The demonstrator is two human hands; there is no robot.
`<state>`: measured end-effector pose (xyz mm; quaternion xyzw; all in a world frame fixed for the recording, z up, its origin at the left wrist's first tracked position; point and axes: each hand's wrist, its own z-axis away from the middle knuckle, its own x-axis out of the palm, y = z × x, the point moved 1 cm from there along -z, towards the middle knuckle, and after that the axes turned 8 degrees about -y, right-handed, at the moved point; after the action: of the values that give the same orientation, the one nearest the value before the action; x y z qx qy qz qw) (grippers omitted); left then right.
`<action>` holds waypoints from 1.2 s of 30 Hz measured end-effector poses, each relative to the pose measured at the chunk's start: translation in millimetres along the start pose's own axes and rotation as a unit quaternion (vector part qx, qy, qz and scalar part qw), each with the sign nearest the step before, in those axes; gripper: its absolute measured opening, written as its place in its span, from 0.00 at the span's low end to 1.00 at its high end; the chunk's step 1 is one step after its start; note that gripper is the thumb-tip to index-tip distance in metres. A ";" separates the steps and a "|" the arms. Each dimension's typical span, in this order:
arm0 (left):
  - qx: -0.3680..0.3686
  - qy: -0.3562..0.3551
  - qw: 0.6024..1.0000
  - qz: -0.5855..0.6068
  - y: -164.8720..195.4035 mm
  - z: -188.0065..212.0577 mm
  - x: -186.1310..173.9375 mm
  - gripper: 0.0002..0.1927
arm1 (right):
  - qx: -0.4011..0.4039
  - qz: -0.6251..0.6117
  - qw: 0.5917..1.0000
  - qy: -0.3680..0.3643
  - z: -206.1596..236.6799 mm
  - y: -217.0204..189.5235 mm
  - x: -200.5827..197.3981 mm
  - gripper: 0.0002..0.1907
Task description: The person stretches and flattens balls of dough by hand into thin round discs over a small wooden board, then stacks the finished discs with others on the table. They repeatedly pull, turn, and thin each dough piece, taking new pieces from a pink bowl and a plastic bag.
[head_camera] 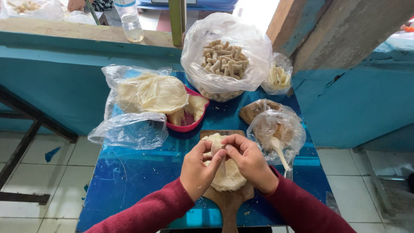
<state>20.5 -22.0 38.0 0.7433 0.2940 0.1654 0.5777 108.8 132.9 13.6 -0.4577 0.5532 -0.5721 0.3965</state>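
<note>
Both hands meet over a wooden paddle board [228, 196] on the blue desk [129, 177]. The left hand [197, 170] and right hand [249, 162] have fingers curled shut around a small roll of dough wrapper [215, 149], pinching it just above a stack of wrappers [228, 177] under the palms. This looks like the rolling step; finishing it would call for even thumb pressure. Beyond the fingertips sits a bag of finished rolls [224, 58]; right of the right hand, a filling bag with a spoon [279, 151].
</note>
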 end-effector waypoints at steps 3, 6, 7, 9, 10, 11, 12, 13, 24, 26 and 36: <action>-0.025 -0.002 1.000 -0.010 -0.6 -3.5 1.0 0.07 | -0.015 0.018 0.999 -0.031 2.0 1.8 2.4 0.14; 0.026 -0.010 0.997 -0.069 0.9 -0.4 0.2 0.06 | -0.007 -0.011 0.999 -0.053 3.0 1.7 1.9 0.16; 0.014 -0.003 0.998 -0.069 1.1 2.0 0.4 0.06 | -0.004 -0.019 0.998 -0.056 2.8 1.8 0.7 0.16; -0.010 0.010 0.997 -0.071 2.2 8.3 1.3 0.06 | 0.008 0.054 0.998 -0.031 4.3 3.0 -2.4 0.13; -0.023 0.018 0.998 -0.053 2.8 11.8 2.4 0.06 | 0.013 0.091 0.996 -0.018 5.2 3.7 -3.9 0.13; -0.038 0.026 0.998 -0.036 3.5 15.8 4.1 0.06 | 0.012 0.065 0.997 -0.031 6.0 4.1 -5.6 0.12; -0.052 0.035 0.998 -0.018 3.9 19.2 5.3 0.06 | 0.012 0.040 0.998 -0.043 6.4 4.3 -7.2 0.12; -0.060 0.039 0.997 -0.014 4.2 22.7 6.1 0.07 | 0.011 0.016 0.998 -0.056 6.3 4.5 -8.1 0.11; -0.035 0.135 0.967 0.212 -34.8 40.7 12.4 0.09 | 0.108 -0.280 0.954 0.011 17.4 3.8 17.3 0.11; -0.028 0.157 0.951 0.267 -40.5 45.9 15.9 0.10 | 0.146 -0.325 0.934 0.016 19.7 0.6 18.5 0.13; -0.069 0.103 0.952 0.282 -17.5 56.9 17.2 0.29 | 0.022 -0.109 0.993 -0.033 35.5 5.9 26.1 0.11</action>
<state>62.8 -51.7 3.8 0.7331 0.1185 0.4168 0.5242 135.7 97.8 8.9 -0.5247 0.4744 -0.6085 0.3597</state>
